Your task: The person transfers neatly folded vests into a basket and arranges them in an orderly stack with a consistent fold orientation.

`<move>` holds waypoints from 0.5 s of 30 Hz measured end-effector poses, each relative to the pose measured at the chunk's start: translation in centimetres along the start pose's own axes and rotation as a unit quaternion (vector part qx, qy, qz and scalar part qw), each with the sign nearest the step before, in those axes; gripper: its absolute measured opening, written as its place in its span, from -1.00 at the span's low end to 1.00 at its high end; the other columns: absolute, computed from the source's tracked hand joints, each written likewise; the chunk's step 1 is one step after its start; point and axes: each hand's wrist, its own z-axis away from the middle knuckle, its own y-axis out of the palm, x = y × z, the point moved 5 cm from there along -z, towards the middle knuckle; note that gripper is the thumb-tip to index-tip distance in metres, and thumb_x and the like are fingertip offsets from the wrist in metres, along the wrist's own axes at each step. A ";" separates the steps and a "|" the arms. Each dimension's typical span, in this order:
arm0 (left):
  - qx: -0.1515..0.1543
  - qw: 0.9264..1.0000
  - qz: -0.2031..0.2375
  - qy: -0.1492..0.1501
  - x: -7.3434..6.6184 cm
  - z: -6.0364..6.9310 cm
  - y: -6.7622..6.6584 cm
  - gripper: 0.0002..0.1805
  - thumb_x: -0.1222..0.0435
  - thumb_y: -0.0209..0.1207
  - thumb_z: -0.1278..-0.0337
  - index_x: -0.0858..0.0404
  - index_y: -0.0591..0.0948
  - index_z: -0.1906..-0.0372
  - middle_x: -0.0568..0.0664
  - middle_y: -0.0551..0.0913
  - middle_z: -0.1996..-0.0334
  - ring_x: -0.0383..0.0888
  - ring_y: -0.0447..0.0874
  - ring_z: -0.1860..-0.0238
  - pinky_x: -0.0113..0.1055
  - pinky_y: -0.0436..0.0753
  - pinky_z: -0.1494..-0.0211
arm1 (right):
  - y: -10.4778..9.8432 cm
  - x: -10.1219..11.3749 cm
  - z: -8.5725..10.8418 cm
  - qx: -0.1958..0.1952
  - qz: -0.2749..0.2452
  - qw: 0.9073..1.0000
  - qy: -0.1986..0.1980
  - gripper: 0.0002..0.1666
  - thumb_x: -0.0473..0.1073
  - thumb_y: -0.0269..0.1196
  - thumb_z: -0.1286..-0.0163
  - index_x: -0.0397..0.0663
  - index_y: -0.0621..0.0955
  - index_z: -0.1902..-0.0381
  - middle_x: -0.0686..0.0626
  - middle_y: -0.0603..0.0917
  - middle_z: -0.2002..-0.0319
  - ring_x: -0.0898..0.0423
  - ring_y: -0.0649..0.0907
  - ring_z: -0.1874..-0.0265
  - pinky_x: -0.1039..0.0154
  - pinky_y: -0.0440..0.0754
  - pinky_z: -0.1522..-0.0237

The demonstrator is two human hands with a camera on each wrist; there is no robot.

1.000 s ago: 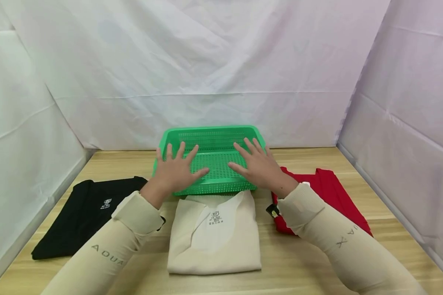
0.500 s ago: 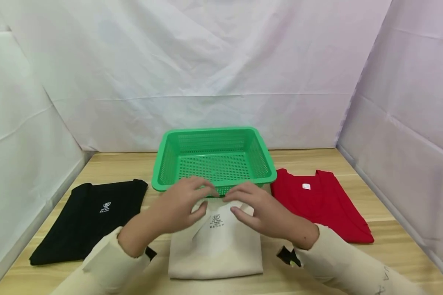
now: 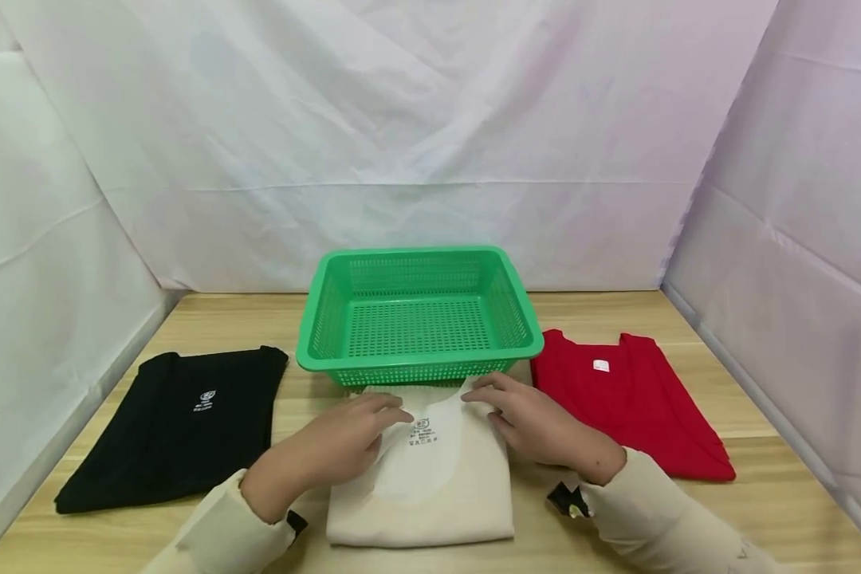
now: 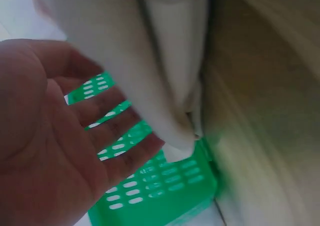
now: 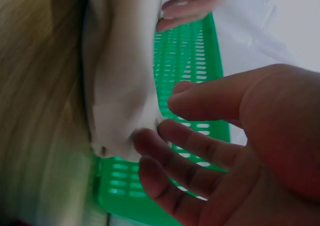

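On the table [image 3: 222,319], cream shirt [image 3: 445,494] lies just before the basket [image 3: 419,359], black shirt [image 3: 186,454] to its left, red shirt [image 3: 617,406] right. Folding looks done on all three; none is in the basket. Left hand [image 3: 339,445] and right hand [image 3: 540,422] are loosely spread at cream's edges, apparently not gripping; contact's too blurred to be sure. Wrist views show stacked layers side-on; only head view shows the print [image 3: 422,427].

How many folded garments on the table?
3: black garment at left, cream garment in front of the green basket, red garment at right. More could hide underneath.
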 end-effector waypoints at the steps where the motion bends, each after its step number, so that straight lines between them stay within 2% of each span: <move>1: -0.001 1.000 0.001 -0.003 0.2 0.0 0.1 -0.55 0.52 0.06 -0.27 0.12 0.63 -0.17 0.09 0.58 -0.25 0.06 0.49 -0.34 0.09 0.44 -0.40 | 0.2 -0.2 -0.1 -0.001 -0.002 1.000 0.000 -0.55 -0.35 0.28 -0.35 -0.02 0.61 -0.19 -0.04 0.58 -0.20 0.01 0.57 -0.22 0.12 0.68 -0.12; 11: -0.026 1.000 -0.012 -0.004 1.1 -0.1 0.7 -0.59 0.49 0.13 -0.27 0.12 0.65 -0.16 0.04 0.62 -0.21 0.05 0.53 -0.30 0.22 0.53 -0.25 | 1.6 -1.3 -0.7 -0.015 -0.018 1.000 0.006 -0.60 -0.29 0.32 -0.36 -0.07 0.64 -0.16 0.01 0.66 -0.12 0.06 0.63 -0.15 0.14 0.66 -0.13; 15: -0.040 0.999 -0.021 -0.006 1.3 -0.1 0.7 -0.57 0.48 0.22 -0.19 0.12 0.65 -0.15 0.04 0.63 -0.20 0.05 0.53 -0.30 0.26 0.54 -0.20 | 1.6 -1.6 -0.8 -0.008 -0.025 0.999 0.026 -0.55 -0.28 0.36 -0.32 0.01 0.63 -0.17 -0.01 0.60 -0.16 0.11 0.61 -0.05 0.26 0.70 0.01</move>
